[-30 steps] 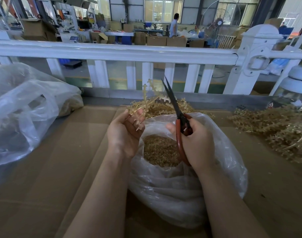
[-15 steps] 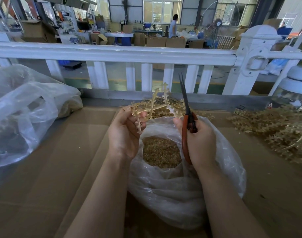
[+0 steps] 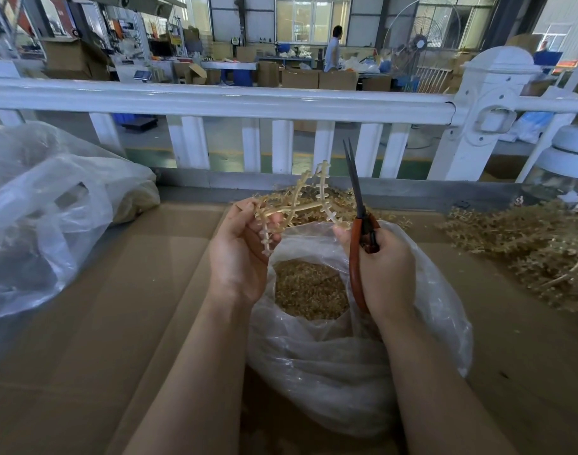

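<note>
1 wide-angle view only, worn on the person's head. It faces forward and down, close over the left hand (image 3: 238,257) and right hand (image 3: 384,274) at mid-frame, above the cardboard-covered table (image 3: 100,356). The white railing (image 3: 215,101) crosses the upper half; the workshop hall (image 3: 268,65) lies far beyond it.

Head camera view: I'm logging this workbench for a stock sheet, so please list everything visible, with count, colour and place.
branched plastic strip: one, pale tan, held up above the middle bag
scissors: one, orange-red handles, dark blades pointing up, above the middle bag
middle bag: one, clear, centre of the cardboard
small pieces: many, tan, inside the middle bag
left bag: one, clear, far left
heap of strips: one, tan, right
cardboard: brown, covering the bench
railing: one, white, behind the bench
left hand: grips the branched plastic strip
right hand: grips the scissors
</note>
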Tool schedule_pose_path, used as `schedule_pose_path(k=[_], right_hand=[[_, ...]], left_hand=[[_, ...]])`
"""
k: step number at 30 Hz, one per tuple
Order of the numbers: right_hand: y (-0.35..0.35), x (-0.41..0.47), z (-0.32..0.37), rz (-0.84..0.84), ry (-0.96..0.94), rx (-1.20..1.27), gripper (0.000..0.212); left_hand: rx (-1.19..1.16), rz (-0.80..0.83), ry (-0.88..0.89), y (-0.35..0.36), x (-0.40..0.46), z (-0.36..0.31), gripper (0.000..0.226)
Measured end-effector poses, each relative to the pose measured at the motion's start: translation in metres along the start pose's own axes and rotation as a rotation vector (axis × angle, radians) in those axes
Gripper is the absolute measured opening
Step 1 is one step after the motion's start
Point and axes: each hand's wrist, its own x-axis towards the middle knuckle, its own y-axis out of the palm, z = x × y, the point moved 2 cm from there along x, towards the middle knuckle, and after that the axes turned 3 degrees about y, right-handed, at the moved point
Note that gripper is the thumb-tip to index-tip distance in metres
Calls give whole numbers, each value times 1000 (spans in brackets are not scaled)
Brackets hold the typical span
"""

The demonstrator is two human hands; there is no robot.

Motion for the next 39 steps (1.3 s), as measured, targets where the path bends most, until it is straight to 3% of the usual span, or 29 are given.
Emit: schedule_pose_path(k=[7,11,15,20,24,28,31,34,39], right_hand=[[0,-1,0,-1,5,-29,74],[0,-2,1,3,-8,-40,64],[0,-3,3,0,-12,-51,54],[0,-3,4,-7,-28,-50,45],[0,-2,3,-15,-31,-47,51],[0,-2,2,-14,-44,-58,51],[0,-1,1,-13,-37,-64,52],[1,-2,1,-3,-31,-78,51],[1,-2,2,3,-31,-99,61]], left_hand=[[-123,-49,-56,-6,2,-1,21],[-442,-117,-90,-14,3,-6,27],[-715,-276,18,-29,8,-19,32],[-826,-463,82,-55,13,-28,31],[-839,-502,133,-66,14,-29,22],[-749,-484,114,-71,14,-24,55],[-443,-434,44,-69,20,-20,37],[176,-361,70,-57,24,-11,12],[1412,-54,240,-42,21,22,47]])
